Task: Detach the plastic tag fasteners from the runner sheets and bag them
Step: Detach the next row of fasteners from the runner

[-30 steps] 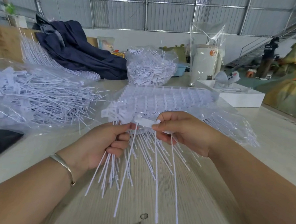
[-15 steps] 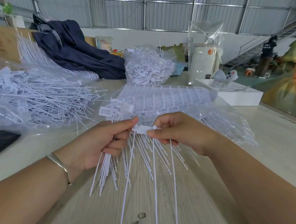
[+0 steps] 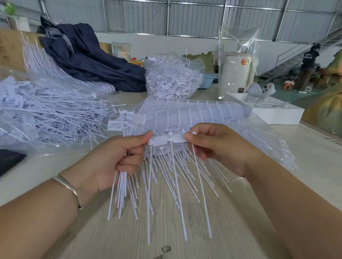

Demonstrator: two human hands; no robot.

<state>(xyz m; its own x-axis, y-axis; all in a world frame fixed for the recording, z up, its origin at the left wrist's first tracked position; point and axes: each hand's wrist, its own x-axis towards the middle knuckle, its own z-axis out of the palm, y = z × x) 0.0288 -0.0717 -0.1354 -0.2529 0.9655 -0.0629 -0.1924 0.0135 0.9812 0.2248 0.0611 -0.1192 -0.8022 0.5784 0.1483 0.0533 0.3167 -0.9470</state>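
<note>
**Snapping thin white tag fasteners off the strip**

Holding a short white plastic runner strip (image 3: 168,140) over the near middle of the pale wood-grain table (image 3: 206,247). Left hand (image 3: 108,163): curled round a bundle of loose white fasteners (image 3: 121,189), thumb pinching the strip's end. Right hand (image 3: 218,146): fingertips pinching the other end. Likely featherlight, whippy, brittle at joints; best gripped at flat heads, not tails.

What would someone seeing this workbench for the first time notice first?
Probably the two hands in the centre: the left hand grips a bundle of white fasteners whose long stems hang down, while the right hand pinches a short runner strip between them. Next, the heaps of loose fasteners in clear plastic at left, and the dark blue cloth behind them.
</note>
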